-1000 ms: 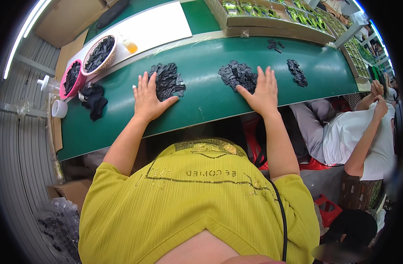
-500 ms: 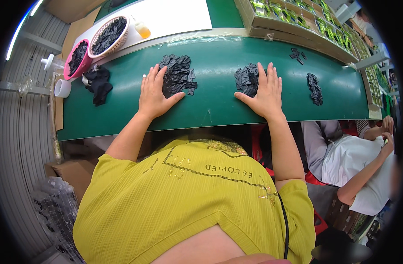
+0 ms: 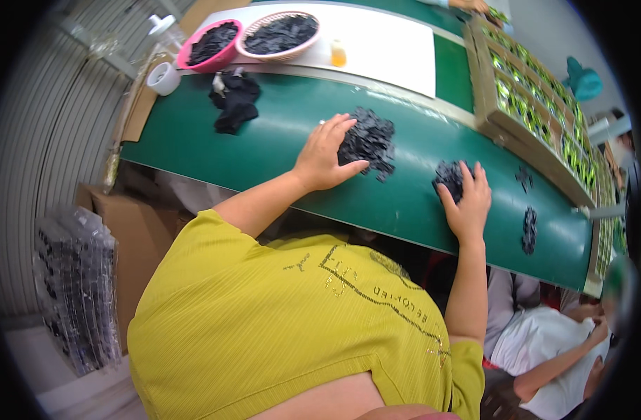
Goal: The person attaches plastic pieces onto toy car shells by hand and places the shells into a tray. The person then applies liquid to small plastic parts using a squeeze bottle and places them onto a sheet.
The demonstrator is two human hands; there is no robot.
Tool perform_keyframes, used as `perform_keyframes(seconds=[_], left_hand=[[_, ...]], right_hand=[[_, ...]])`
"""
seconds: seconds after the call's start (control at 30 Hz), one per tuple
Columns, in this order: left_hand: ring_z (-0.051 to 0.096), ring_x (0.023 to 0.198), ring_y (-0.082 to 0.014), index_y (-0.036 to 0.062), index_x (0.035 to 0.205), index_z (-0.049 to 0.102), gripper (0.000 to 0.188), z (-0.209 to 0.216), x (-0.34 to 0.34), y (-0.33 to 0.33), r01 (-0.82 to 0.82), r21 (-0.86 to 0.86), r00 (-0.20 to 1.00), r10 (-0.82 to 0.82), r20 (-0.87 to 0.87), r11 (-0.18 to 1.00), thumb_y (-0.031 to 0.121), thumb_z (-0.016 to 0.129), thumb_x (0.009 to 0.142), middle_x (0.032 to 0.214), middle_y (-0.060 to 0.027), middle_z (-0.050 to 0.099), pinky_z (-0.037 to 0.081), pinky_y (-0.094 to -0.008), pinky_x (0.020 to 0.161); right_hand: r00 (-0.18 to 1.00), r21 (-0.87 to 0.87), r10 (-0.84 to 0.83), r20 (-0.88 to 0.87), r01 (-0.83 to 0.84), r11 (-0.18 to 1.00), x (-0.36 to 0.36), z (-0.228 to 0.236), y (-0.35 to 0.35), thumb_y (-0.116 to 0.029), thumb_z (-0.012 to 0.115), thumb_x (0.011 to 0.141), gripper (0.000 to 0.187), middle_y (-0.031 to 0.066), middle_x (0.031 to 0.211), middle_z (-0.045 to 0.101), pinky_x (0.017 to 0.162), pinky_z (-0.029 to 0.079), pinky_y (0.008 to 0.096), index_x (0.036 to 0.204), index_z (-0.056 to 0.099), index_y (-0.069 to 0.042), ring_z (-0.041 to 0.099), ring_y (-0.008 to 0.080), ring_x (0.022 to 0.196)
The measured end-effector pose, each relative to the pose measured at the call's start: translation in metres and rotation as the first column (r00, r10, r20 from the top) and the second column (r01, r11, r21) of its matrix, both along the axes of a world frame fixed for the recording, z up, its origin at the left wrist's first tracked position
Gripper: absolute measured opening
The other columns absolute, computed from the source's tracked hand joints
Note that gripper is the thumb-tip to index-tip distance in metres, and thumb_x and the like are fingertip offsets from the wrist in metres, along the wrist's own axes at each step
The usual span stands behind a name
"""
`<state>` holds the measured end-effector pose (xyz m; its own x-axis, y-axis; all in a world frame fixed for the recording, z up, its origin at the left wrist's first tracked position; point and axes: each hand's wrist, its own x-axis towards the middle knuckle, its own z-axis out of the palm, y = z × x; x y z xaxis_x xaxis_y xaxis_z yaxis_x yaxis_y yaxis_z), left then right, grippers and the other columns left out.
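Resting on the green worktop (image 3: 264, 150), the left hand (image 3: 325, 155) has fingers curled loosely against a big pile of small black pieces (image 3: 368, 142), grip released. The right hand (image 3: 467, 201) lies flat over a smaller black pile (image 3: 448, 178), nothing clenched either. Two baskets (image 3: 212, 49) of black pieces sit well apart, up left.

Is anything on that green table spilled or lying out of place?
Mostly tidy heaps. The left hand rests on a big pile of small black pieces, the right hand on a smaller pile. Two small clumps lie loose further right, apart from the piles.
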<state>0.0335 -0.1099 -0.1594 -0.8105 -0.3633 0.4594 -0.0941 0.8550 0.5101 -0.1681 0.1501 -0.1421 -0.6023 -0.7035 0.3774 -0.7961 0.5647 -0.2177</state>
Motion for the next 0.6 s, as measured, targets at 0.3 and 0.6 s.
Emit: perform_keyframes(seconds=[0.3,0.6], left_hand=[[0.060,0.096,-0.0372,-0.0016,0.121,0.047,0.068,0.022,-0.101,-0.126,-0.464,0.059,0.871,0.467,-0.154,0.884,0.034,0.076,0.070,0.109,-0.0197,0.058,0.049,-0.0442,0.085],[0.066,0.087,-0.0203,-0.0021,0.104,0.062,0.048,0.041,-0.127,-0.105,-0.127,0.323,0.985,0.159,-0.074,0.938,0.032,0.076,0.074,0.098,-0.0139,0.068,0.051,-0.0321,0.079]], right_hand=[[0.995,-0.337,0.017,0.098,0.017,0.942,0.024,0.015,-0.006,-0.023,0.066,0.085,0.036,0.0179,0.127,0.054,0.100,0.038,0.0401,0.113,0.059,-0.002,0.050,0.0333,0.117],[0.908,-0.517,0.203,0.365,0.016,0.856,0.058,0.028,-0.034,-0.009,0.067,0.082,0.027,0.0158,0.121,0.059,0.092,0.045,0.0339,0.107,0.063,-0.002,0.057,0.0252,0.108]])
